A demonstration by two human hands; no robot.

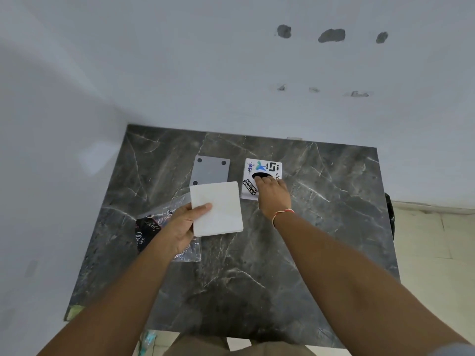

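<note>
Beneath the fingers of the right hand lies the sticker sheet.

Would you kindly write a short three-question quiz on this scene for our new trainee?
1. True or false: the left hand holds the white square pad.
2. Which sticker on the sticker sheet does the right hand touch?
3. How many black dots show on the grey plate?
Key: 1 true; 2 the black oval; 3 three.
</note>
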